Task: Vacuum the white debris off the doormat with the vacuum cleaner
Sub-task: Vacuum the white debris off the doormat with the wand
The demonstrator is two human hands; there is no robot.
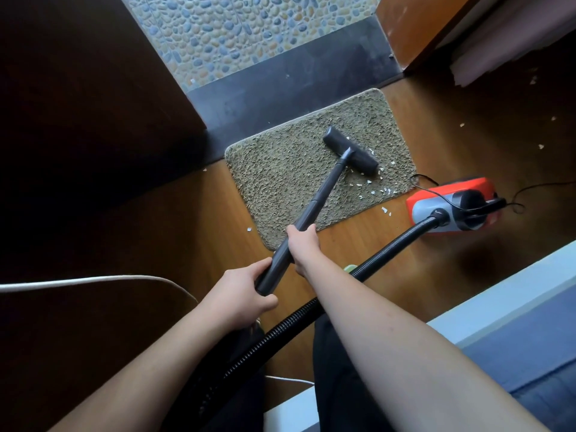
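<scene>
Floor of brown wood (193, 213) runs ahead of both hands, with a dark threshold strip (280, 88) and pebble tiling beyond it. Doormat (280, 169), shaggy and grey-green, lies forward of the hands, its far edge against the threshold, its near corner just past the right hand.

Vacuum cleaner (452, 207), orange and grey, sits on the floor off to the right of the hands, just beside the mat's right corner; its ribbed hose (389, 247) loops back under the right forearm.

Wand (314, 207) slants away from the hands, forward and rightward, long axis roughly diagonal across the mat. Floor head (350, 151) rests on the mat's right half, crosswise to the wand.

Right hand (304, 247) wraps the wand higher along the tube, nearer the mat; left hand (243, 294) grips the tube's near end.

White debris (371, 187) is scattered mostly right of and nearer than the head, toward the mat's right edge; a few flecks lie off the mat.

Judgement: next stroke wants the head drawn back and rightward. Open room exists there, though the vacuum body and cord crowd that corner.
</scene>
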